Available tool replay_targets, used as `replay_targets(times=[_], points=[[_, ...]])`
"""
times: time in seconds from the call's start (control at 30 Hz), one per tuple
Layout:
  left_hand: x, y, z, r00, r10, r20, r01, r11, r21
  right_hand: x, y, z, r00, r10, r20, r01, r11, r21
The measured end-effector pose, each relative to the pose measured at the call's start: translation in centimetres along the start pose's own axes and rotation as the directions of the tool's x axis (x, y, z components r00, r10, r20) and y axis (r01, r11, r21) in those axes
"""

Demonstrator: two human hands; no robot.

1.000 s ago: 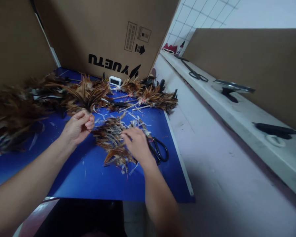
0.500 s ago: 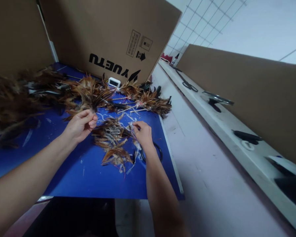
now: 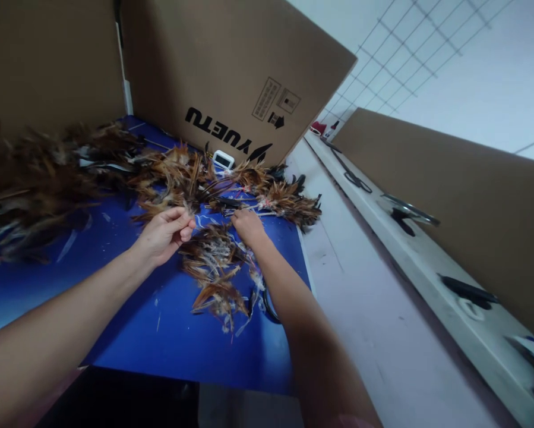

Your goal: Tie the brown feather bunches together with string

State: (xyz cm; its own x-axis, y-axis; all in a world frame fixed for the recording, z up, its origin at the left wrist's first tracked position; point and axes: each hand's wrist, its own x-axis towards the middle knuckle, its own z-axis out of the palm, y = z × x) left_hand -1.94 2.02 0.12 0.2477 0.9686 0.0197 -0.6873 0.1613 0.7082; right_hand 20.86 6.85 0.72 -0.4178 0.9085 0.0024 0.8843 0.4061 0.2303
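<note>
My left hand is pinched closed on a small bunch of brown feathers by its base, the plumes fanning up and away. My right hand reaches past the near feather pile, fingers bent downward beside thin sticks and a dark feather. Its fingertips are mostly hidden, so what they hold, if anything, does not show. Between and below my hands lies a pile of loose brown feathers with pale fluffy bases. A black loop lies partly under my right forearm.
Large feather heaps cover the left of the blue table. Bound feather bundles lie at the back right near a small white device. A cardboard box stands behind. Scissors rest on the ledge at right.
My right hand has moved forward from beside the loose feather pile to the sticks behind it. My left hand keeps its pinch on the bunch. The camera view has shifted slightly.
</note>
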Motion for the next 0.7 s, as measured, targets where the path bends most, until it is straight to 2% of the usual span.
replay_targets(times=[0.1, 0.2, 0.37, 0.43, 0.53, 0.7], points=[[0.0, 0.0, 0.0, 1.0, 0.0, 0.004, 0.0, 1.0, -0.006, 0.6, 0.6, 0.6, 1.0, -0.017, 0.014, 0.017, 1.0, 0.015], [0.0, 0.0, 0.0, 1.0, -0.003, 0.008, 0.003, 1.0, -0.001, 0.6, 1.1, 1.0, 1.0, 0.016, -0.007, -0.015, 0.997, 0.075], [-0.1, -0.1, -0.2, 1.0, 0.006, 0.011, -0.006, 1.0, 0.011, -0.8, 1.2, 0.8, 0.977, 0.189, -0.097, -0.152, 0.941, 0.304], [-0.1, -0.1, -0.2, 1.0, -0.001, 0.01, 0.001, 1.0, 0.009, -1.8, 1.0, 0.6, 0.951, 0.283, -0.125, -0.202, 0.874, 0.441], [-0.1, -0.2, 0.0, 1.0, -0.015, 0.005, 0.015, 1.0, 0.016, -3.6, 0.2, 0.2, 0.907, 0.403, -0.117, -0.237, 0.722, 0.651], [-0.4, -0.5, 0.4, 0.998, -0.06, -0.003, 0.06, 0.996, 0.071, -7.0, -2.3, -1.4, 0.876, 0.481, -0.029, -0.211, 0.437, 0.874]])
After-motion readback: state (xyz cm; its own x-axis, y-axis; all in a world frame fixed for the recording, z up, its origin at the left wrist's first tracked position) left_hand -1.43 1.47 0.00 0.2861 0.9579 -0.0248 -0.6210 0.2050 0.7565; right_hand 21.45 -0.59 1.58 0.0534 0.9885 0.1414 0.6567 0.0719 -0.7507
